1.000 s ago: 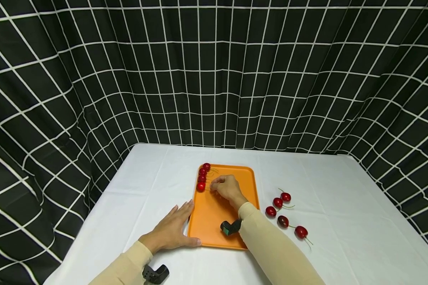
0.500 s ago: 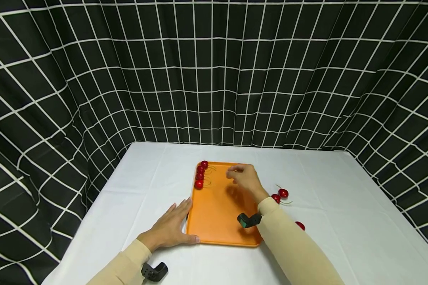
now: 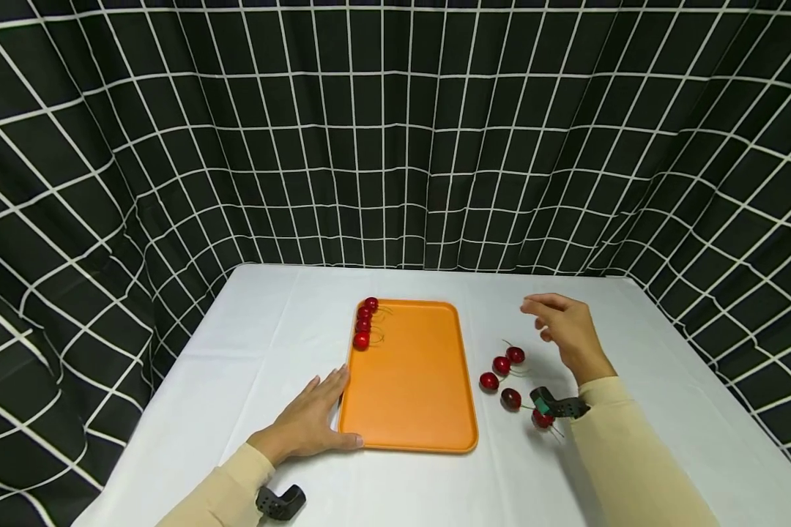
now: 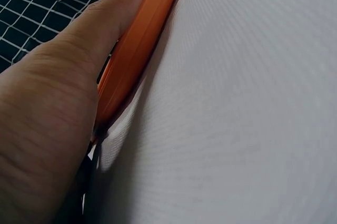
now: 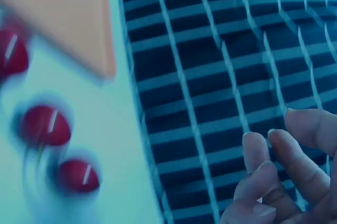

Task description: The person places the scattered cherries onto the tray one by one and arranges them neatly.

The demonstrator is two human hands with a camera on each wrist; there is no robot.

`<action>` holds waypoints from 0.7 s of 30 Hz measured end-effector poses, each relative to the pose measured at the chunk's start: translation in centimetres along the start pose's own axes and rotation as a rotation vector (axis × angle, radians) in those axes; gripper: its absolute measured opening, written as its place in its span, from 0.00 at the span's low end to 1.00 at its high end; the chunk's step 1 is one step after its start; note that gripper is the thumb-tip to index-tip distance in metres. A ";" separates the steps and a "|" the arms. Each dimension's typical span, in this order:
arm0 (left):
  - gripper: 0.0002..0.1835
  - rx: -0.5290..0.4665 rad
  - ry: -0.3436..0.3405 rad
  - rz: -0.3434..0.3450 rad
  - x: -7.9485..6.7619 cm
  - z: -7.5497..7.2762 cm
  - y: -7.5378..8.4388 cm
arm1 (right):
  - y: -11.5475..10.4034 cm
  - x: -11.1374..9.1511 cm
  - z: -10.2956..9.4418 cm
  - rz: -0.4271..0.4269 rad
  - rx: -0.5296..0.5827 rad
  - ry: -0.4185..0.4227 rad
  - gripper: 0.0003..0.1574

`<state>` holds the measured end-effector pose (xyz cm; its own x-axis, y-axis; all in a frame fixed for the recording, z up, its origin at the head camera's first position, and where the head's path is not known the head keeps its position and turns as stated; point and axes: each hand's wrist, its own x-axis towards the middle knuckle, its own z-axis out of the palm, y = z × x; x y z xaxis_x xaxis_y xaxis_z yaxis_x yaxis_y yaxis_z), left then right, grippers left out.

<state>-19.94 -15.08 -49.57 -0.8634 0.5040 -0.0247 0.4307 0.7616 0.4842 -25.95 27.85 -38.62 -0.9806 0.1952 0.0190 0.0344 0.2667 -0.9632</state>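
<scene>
An orange tray (image 3: 409, 395) lies on the table, with several red cherries (image 3: 362, 341) in a column along its far left edge, stems pointing right. My left hand (image 3: 310, 421) rests at the tray's near left corner, fingers along the side and thumb at the front edge; the left wrist view shows the thumb (image 4: 105, 23) against the orange rim (image 4: 131, 50). Over the table, right of the tray, my right hand (image 3: 565, 329) hovers with loosely bent fingers and holds nothing. Below and left of it lie several loose cherries (image 3: 510, 399), some also in the right wrist view (image 5: 46, 125).
A white cloth (image 3: 666, 380) covers the table. Dark curtains with a white grid (image 3: 395, 146) stand behind it and on both sides. A black wrist camera (image 3: 556, 405) on the right arm partly covers one loose cherry.
My right hand has left the cherries at the tray's left edge, lifted, and swung right past the tray over the table. The left hand stays at the tray's corner.
</scene>
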 end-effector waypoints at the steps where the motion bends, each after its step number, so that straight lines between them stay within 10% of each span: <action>1: 0.66 -0.002 0.002 0.002 0.0 0.0 0.0 | 0.7 -0.1 -1.0 0.026 -0.008 0.013 0.18; 8: 0.66 -0.006 0.025 0.004 0.0 0.1 0.1 | 5.5 -0.8 -4.2 0.191 -0.056 -0.041 0.24; 21: 0.66 -0.008 0.032 0.013 0.1 0.5 0.0 | 8.0 -1.4 -2.3 0.213 -0.188 -0.198 0.21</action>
<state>-19.88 -14.83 -49.98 -0.8656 0.5006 0.0091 0.4399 0.7517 0.4914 -23.82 31.89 -45.69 -0.9653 0.0829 -0.2478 0.2596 0.4124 -0.8732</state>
